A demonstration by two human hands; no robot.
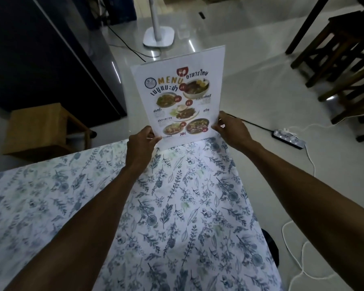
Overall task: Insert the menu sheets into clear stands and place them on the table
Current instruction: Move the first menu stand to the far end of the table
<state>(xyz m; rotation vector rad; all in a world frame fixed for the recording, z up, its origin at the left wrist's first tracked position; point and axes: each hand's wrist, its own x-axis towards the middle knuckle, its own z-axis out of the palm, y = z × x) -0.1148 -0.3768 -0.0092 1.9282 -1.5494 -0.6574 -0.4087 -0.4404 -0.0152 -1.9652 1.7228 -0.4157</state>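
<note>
We pinch the menu stand (178, 91) at its lower corners, left hand (140, 143) and right hand (231, 131), above the table (51, 206) edge; it seems light, stiff, probably slippery.

Menu (180, 97): white printed paper, slight sheen on top, looks like it sits behind clear plastic. Tablecloth (177, 206): matt woven cloth, blue leaf print. Floor (250, 70): glossy pale tile, mirrors light streaks. Stool (40, 127): pale matt wood. Chairs (334, 49): dark wood, low sheen. Fan base (159, 37): smooth white plastic. Cabinet (51, 49): dark, semi-gloss panel. Power strip (288, 138): glossy plastic.
</note>
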